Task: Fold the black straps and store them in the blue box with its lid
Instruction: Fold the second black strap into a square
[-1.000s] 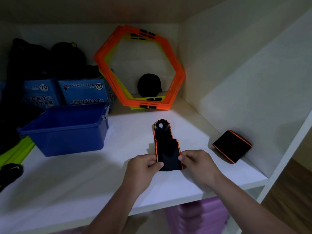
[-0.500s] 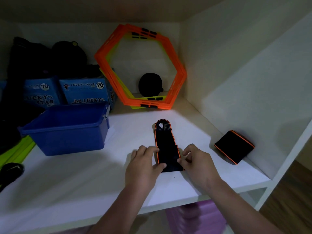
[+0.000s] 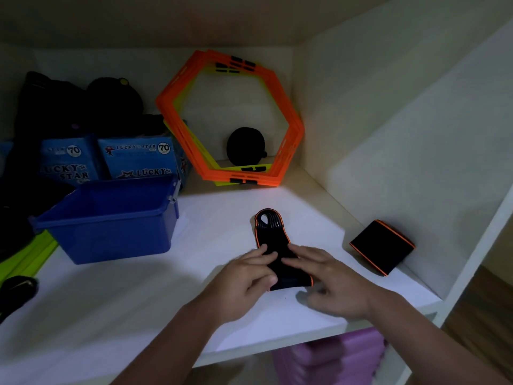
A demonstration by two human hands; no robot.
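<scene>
A black strap with orange edging (image 3: 270,232) lies lengthwise on the white shelf (image 3: 138,295), its looped end pointing away from me. My left hand (image 3: 244,276) and my right hand (image 3: 330,282) rest flat on its near half, fingers spread and pressing down, fingertips almost meeting over the fabric. A second black strap with orange edging (image 3: 381,247), folded into a flat square, leans against the right wall. The blue box (image 3: 111,218) stands open at the left. I see no lid.
Orange and yellow hexagon frames (image 3: 230,118) lean against the back wall with a black round thing (image 3: 245,145) behind them. Blue Lucky Star packets (image 3: 138,159) and dark gear fill the back left. A purple container (image 3: 333,357) sits below the shelf.
Both hands have let go of the strap's near end and slid forward on top of it, now pressing it flat with spread fingers.
</scene>
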